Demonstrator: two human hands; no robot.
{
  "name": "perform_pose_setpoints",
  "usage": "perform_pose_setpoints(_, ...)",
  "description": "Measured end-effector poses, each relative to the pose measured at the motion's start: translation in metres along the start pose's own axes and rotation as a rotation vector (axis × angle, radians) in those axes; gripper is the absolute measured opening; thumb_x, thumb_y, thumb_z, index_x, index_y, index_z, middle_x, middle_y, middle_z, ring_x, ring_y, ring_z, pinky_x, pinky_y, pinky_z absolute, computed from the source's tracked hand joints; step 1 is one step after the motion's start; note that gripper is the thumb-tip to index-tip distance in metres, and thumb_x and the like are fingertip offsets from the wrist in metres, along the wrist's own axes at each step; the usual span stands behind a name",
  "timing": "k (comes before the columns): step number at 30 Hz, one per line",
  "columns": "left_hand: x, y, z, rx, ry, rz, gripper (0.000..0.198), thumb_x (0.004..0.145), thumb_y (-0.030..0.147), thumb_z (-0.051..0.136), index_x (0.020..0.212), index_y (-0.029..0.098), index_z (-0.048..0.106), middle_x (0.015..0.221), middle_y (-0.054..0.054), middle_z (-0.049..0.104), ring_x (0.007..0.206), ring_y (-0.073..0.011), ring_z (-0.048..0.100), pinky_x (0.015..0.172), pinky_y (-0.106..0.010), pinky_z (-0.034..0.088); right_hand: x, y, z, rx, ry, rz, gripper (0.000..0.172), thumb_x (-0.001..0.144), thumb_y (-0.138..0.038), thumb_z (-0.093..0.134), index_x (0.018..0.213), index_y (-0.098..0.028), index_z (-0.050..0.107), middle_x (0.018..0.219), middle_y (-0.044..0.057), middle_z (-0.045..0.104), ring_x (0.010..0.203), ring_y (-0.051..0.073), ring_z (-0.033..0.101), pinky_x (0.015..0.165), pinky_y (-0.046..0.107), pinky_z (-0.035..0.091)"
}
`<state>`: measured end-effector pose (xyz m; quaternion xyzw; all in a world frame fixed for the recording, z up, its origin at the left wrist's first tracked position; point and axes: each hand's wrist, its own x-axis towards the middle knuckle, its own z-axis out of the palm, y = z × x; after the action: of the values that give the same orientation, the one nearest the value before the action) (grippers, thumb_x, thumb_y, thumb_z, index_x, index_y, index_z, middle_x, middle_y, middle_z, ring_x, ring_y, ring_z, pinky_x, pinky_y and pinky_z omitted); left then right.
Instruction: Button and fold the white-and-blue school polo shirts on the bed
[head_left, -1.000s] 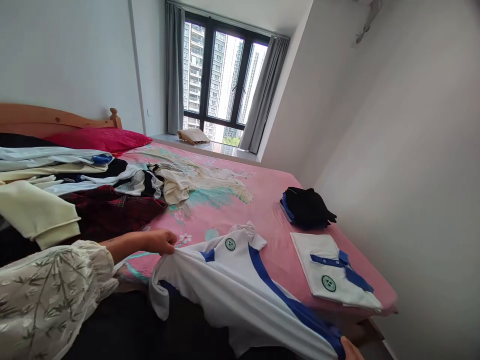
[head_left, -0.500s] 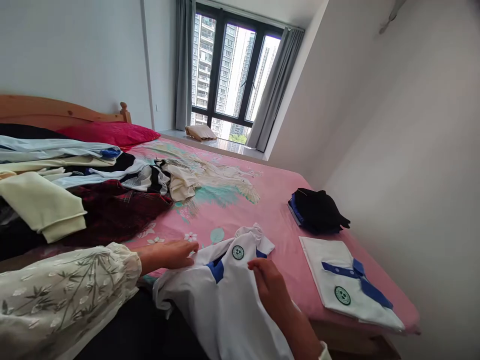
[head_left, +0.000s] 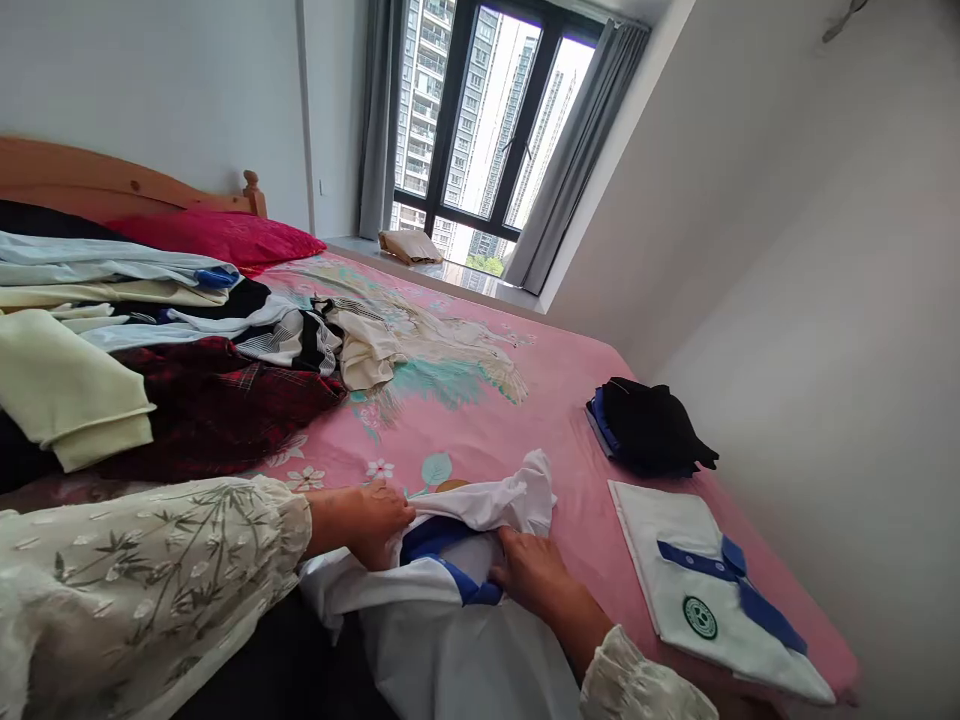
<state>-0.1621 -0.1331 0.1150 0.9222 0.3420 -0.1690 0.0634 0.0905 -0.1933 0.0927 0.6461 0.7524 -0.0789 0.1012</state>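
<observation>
A black-framed window with tall panes lets in bright daylight, showing pale high-rise buildings and a patch of green treetops outside. Grey fabric curtains hang at both sides, above a pale, shiny window ledge. Smooth white walls — dimmer toward the right — surround a bed with a pink floral sheet and a curved orange-brown wooden headboard.

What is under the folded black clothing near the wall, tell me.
At the left edge of the black clothing, blue cloth and a grey layer peek out, above the pink bedsheet. The rest is covered; how many pieces lie there cannot be told.
</observation>
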Motion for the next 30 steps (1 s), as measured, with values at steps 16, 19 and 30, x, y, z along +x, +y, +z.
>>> perform_pose_setpoints(16, 0.018, 0.024, -0.010, -0.161, 0.261, -0.062, 0.064, 0.073, 0.069, 0.048, 0.106, 0.015, 0.060, 0.101, -0.018, 0.066, 0.098, -0.0367, 0.061, 0.086, -0.050, 0.044, 0.034, -0.023, -0.029, 0.150, 0.553, -0.154, 0.025, 0.094, -0.022, 0.040, 0.089, -0.019, 0.065, 0.093, 0.009, 0.064, 0.094, 0.021, 0.054, 0.085, 0.033, 0.034)
perform_pose_setpoints(19, 0.021, 0.028, -0.017, -0.167, 0.218, -0.121, 0.055, 0.073, 0.059, 0.053, 0.104, 0.014, 0.062, 0.100, -0.018, 0.067, 0.097, -0.0378, 0.062, 0.084, -0.051, 0.046, 0.029, -0.029, -0.048, 0.341, 0.547, -0.214, 0.023, 0.094, -0.023, 0.042, 0.088, -0.018, 0.064, 0.088, 0.005, 0.065, 0.086, 0.016, 0.057, 0.078, 0.025, 0.038)
perform_pose_setpoints(30, 0.040, 0.044, -0.010, -0.262, 0.177, -0.178, 0.043, 0.070, 0.045, 0.060, 0.099, 0.014, 0.066, 0.105, -0.021, 0.067, 0.104, -0.0376, 0.061, 0.090, -0.052, 0.045, 0.051, -0.030, -0.004, 0.187, 0.400, -0.062, 0.022, 0.088, -0.014, 0.043, 0.091, -0.018, 0.064, 0.099, 0.010, 0.062, 0.095, 0.020, 0.057, 0.079, 0.028, 0.042)
